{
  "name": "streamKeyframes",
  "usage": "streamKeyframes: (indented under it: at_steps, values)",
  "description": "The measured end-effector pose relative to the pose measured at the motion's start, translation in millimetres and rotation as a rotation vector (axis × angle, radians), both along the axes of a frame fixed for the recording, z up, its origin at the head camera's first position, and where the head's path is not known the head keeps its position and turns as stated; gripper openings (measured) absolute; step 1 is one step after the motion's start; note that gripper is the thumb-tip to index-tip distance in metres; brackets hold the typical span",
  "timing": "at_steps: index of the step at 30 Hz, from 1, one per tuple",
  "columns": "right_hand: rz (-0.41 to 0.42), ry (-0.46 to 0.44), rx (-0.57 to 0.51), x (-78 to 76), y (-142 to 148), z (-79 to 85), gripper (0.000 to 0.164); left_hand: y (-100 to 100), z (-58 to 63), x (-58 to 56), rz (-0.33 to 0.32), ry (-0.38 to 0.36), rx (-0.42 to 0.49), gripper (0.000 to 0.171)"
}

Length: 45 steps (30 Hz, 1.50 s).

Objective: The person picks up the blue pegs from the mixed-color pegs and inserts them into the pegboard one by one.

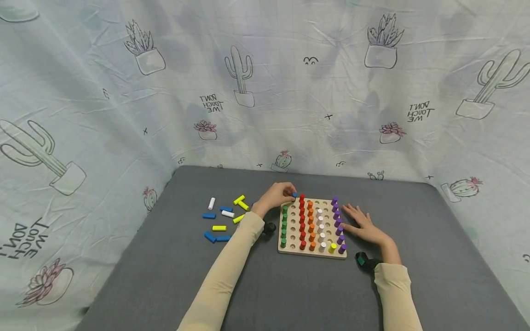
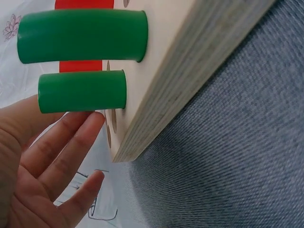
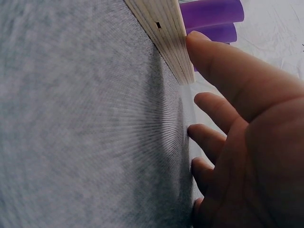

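A wooden pegboard point(image 1: 286, 251) lies on the grey table with rows of coloured pegs standing in its holes. At its far left corner my left hand point(image 1: 274, 197) pinches a blue peg point(image 1: 294, 195) over the second column, between the green pegs point(image 1: 284, 225) and the red pegs point(image 1: 302, 227). In the left wrist view a green peg point(image 2: 83, 91) hides the thumb and index fingertips; the blue peg is out of sight there. My right hand point(image 1: 366, 229) rests spread beside the board's right side, its thumb touching the edge by the purple pegs point(image 3: 213, 14).
Left of the board lie loose blue pegs point(image 1: 209, 215), yellow pegs point(image 1: 219, 228) and white pegs point(image 1: 211, 203). Orange pegs point(image 1: 312, 228), white pegs and one yellow peg point(image 1: 332, 248) stand in the board. A cactus-patterned cloth point(image 1: 256, 124) hangs behind the table.
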State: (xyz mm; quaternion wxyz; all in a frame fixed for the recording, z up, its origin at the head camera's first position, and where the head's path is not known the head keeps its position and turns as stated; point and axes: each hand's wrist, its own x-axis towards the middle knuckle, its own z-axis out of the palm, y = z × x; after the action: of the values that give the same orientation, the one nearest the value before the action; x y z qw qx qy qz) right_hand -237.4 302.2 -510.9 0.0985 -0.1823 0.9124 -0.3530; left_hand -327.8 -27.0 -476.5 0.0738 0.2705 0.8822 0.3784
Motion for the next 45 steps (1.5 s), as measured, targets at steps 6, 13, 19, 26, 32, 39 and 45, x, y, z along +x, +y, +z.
streamKeyframes:
  at_steps: [6, 13, 19, 26, 32, 39, 45]
  values:
    - [-0.002, 0.003, 0.003, -0.2, -1, 1.6, 0.069, -1, 3.3, 0.9, 0.003, -0.009, -0.017, 0.02]
    - [-0.009, 0.003, 0.008, 0.1, -1, 2.1, 0.068, -6, 7.2, 1.4, 0.01, -0.005, -0.026, 0.022]
    - [-0.011, 0.001, 0.008, 0.1, -1, 2.1, 0.068, -15, 10.6, 2.0, 0.024, 0.012, -0.045, 0.024]
    - [-0.01, 0.001, 0.012, -0.8, 0, 1.7, 0.068, -27, 12.6, 2.5, 0.041, 0.012, -0.05, 0.026]
    - [-0.011, -0.002, 0.012, 0.2, 0, 0.5, 0.068, -36, 15.6, 6.0, 0.033, 0.012, -0.044, 0.027]
    - [-0.012, -0.005, 0.018, 0.9, -2, 0.4, 0.067, -45, 18.9, 6.6, 0.042, 0.007, -0.078, 0.027]
    - [-0.015, -0.003, 0.02, 1.0, -2, 0.5, 0.067, -55, 18.3, 7.3, 0.035, 0.005, -0.106, 0.026]
